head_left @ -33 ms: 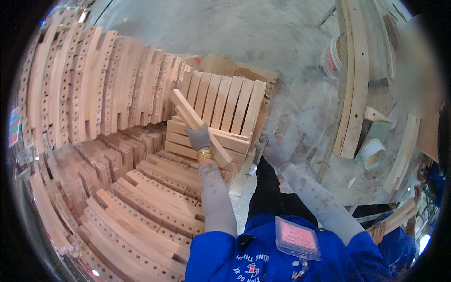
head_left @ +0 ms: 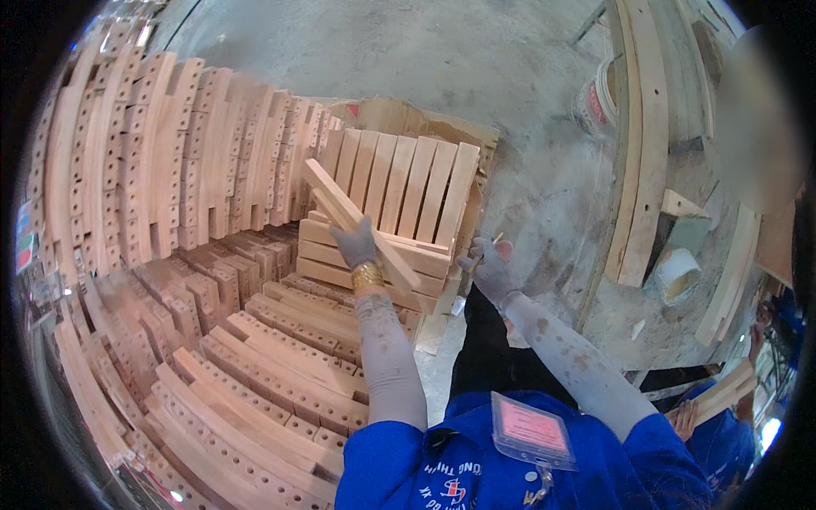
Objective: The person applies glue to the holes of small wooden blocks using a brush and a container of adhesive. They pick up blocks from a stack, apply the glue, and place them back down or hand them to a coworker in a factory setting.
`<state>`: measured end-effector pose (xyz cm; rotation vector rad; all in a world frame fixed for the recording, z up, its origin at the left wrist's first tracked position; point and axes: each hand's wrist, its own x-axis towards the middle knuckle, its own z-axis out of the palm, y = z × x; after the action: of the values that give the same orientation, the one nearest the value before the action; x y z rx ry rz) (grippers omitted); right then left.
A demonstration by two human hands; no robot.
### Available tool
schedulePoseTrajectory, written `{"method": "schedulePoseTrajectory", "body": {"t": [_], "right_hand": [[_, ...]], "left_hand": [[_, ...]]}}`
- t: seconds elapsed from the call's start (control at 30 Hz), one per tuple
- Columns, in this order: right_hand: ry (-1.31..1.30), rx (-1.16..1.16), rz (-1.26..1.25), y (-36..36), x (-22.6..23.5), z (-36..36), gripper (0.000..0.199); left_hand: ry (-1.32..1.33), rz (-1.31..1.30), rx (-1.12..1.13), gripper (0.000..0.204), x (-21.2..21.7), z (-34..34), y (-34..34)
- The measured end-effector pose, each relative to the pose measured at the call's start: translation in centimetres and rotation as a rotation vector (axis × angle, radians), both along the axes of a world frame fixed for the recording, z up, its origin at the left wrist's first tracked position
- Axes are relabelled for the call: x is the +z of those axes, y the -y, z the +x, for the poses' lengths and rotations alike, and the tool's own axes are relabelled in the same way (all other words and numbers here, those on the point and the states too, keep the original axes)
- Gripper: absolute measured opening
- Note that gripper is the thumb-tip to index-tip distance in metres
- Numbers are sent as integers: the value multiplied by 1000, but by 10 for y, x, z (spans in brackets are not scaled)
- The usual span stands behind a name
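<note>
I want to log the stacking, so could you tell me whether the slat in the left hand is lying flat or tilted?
Tilted: the wooden slat slants from upper left down to lower right, gripped mid-length by the gloved left hand.

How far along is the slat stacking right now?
Done: a stack of flat slats carries a row of upright slats. In hand: the left hand grips one slat over the stack; the right hand is at its corner. Left: this slat is not yet placed; whether more follow is unclear.
</note>
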<state>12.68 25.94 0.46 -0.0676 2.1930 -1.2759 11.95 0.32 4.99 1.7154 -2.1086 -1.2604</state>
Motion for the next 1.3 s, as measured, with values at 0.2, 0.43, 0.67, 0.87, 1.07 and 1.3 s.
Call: {"method": "schedulePoseTrajectory", "body": {"t": [0.2, 0.43, 0.67, 0.87, 1.07, 1.3], "right_hand": [[396, -279, -97, 27, -30, 31, 64], [775, -743, -302, 60, -18, 31, 58], [568, -717, -398, 65, -54, 38, 57], [655, -671, -299, 68, -69, 36, 49], [572, -716, -320, 74, -31, 28, 41], [518, -689, -401, 73, -16, 35, 39]], "left_hand": [[-17, -107, 96, 80, -38, -44, 14], [427, 1, -1515, 81, -38, -24, 16], [940, 228, -1860, 98, -43, -32, -16], [888, 241, -1788, 104, -49, -31, -13], [845, 136, -1815, 104, -51, -20, -15], [862, 208, -1866, 101, -44, -36, -18]]}}
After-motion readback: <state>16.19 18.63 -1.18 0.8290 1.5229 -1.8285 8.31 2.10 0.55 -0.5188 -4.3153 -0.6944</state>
